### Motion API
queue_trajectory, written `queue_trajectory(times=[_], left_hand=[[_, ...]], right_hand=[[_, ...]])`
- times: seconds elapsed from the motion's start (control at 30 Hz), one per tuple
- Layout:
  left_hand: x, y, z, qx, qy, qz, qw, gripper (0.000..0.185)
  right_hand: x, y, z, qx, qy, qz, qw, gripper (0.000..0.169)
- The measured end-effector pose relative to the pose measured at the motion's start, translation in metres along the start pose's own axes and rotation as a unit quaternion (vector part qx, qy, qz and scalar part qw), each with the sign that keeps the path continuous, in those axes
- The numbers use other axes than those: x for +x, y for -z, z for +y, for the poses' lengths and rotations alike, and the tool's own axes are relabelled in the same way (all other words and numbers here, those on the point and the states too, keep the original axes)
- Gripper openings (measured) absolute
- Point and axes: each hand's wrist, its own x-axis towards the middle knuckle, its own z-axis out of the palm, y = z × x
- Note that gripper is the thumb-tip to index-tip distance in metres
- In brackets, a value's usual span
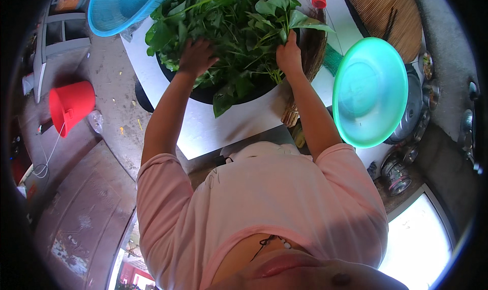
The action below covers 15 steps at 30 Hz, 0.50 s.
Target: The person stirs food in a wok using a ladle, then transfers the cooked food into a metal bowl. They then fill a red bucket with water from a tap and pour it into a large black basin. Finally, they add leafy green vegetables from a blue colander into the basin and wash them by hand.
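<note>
A large heap of green leafy vegetables (228, 30) fills a dark round pan (207, 96) in front of me. My left hand (196, 57) lies palm down on the left side of the heap, fingers spread and partly sunk among the leaves. At the heap's right edge, my right hand (289, 57) is closed around a few leafy stems (286, 21), whose leaves stick up past the knuckles. One big leaf (223, 101) hangs over the pan's near rim.
The pan stands on a pale counter (228, 126). To the right are a green plastic basin (371, 91), a brown slatted round lid (385, 19) and a dark lid (410, 107). A blue basket (126, 9) is at upper left. A red bucket (72, 105) lies tilted beyond the counter's left side.
</note>
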Motion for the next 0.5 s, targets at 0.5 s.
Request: queue_trajectory(times=[0.5], left_hand=[[-0.072, 0.03, 0.0, -0.006, -0.016, 0.117, 0.993, 0.021]], right_hand=[[-0.037, 0.003, -0.024, -0.201, 0.358, -0.044, 0.911, 0.071]])
